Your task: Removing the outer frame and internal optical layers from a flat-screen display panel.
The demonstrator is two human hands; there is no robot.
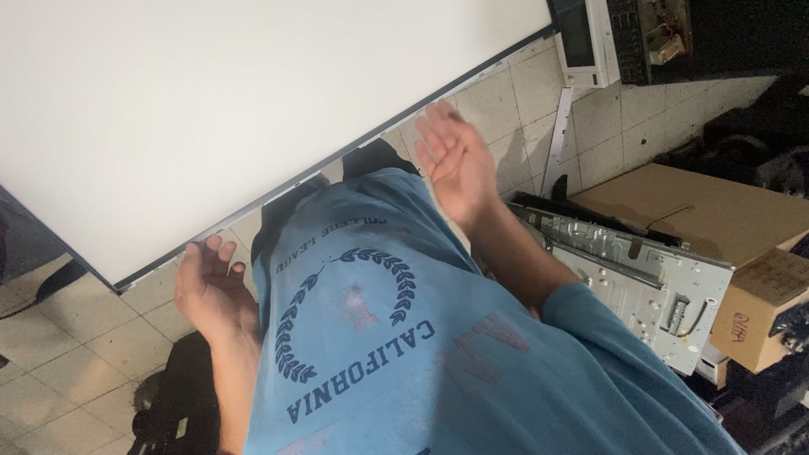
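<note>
The fingers (221,249) of the left hand (206,291) were loosely curled and a little spread, palm turned up, their tips just beside the dark lower edge of the large white panel (236,101); whether they touched that edge could not be told. The fingers (438,126) of the right hand (455,160) were held straight and close together, palm open and empty, near the same edge further along but apart from it. Neither hand pinched or gripped anything.

The white panel was a broad, flat, thin sheet with a dark rim, filling the upper left of the view and slanting down toward the left. Between the two forearms hung the person's light blue shirt (396,337) with a dark printed wreath.

To the right of the right arm lay a grey metal chassis (649,278) with punched holes and a small cable, resting against a brown cardboard box (716,211). A narrow metal strip (556,135) leaned on the floor nearby, and a white appliance (586,42) stood at the top. Below everything was a floor of pale tiles (67,345).
</note>
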